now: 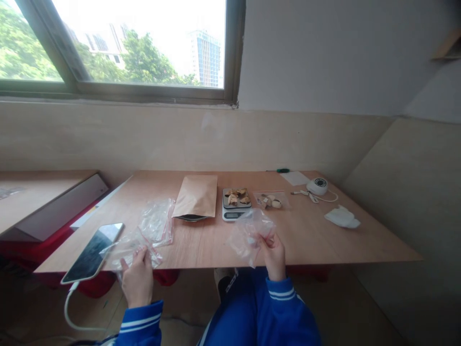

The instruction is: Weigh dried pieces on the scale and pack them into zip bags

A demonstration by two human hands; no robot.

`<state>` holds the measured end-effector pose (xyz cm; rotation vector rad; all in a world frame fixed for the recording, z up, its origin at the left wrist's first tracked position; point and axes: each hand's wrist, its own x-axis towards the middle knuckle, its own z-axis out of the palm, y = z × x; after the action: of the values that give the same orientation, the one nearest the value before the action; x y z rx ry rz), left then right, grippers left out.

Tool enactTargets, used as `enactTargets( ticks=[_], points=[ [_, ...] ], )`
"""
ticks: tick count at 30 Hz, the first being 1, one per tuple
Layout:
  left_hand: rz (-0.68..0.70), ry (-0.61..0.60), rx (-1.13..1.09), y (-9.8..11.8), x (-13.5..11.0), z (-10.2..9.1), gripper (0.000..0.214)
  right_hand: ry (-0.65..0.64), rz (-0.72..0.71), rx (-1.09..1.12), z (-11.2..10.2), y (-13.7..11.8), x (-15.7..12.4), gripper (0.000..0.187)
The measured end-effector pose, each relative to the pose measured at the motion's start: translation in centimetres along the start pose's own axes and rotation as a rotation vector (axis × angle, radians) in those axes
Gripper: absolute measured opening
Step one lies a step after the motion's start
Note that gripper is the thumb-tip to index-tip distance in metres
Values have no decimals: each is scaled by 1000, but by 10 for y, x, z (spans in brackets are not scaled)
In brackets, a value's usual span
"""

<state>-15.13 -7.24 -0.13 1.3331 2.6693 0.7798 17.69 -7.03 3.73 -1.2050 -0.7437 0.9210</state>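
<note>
My left hand (138,278) pinches a clear zip bag (124,250) at the table's front edge, beside a phone. My right hand (275,255) is closed on the edge of another clear zip bag (243,238), raised in front of a digital scale (230,216). Several brown dried pieces (235,196) lie on the scale's plate. Left of it, a brown paper pouch (197,197) lies flat with its mouth facing me. More clear zip bags (154,218) lie between the pouch and my left hand. Right of the scale rests a zip bag with small pale and brown pieces (272,201).
A phone (94,252) with a white cable lies at the front left. Towards the right are a white dome-shaped device (317,186) with its cable, a crumpled white tissue (342,217), a paper sheet (295,178) and a green-handled screwdriver (283,170). A wall stands behind the table.
</note>
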Motion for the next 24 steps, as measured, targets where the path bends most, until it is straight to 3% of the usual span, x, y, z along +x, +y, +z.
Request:
enactTargets(
  ticks=[3, 7, 12, 15, 18, 20, 23, 24],
  points=[
    [-41, -50, -6, 3, -1, -7, 47, 58, 9, -61, -18, 1, 3, 49],
    [117, -104, 3, -5, -3, -6, 52, 149, -6, -117, -36, 3, 7, 52],
    [126, -62, -11, -16, 7, 3, 44, 277, -74, -205, -48, 5, 14, 57],
    [109, -4, -15, -17, 10, 2, 37, 333, -28, -186, -52, 10, 17, 63],
    [77, 143, -68, -8, 2, -7, 36, 341, 20, -165, -55, 13, 17, 60],
    [94, 329, -156, 6, -6, -17, 38, 337, 1, -178, -56, 13, 17, 53],
    [213, 547, -313, 31, -4, -27, 41, 355, -50, -215, -55, 15, 18, 47],
    [271, 570, -375, 39, 2, -27, 40, 363, -58, -228, -55, 16, 18, 47]
  ],
)
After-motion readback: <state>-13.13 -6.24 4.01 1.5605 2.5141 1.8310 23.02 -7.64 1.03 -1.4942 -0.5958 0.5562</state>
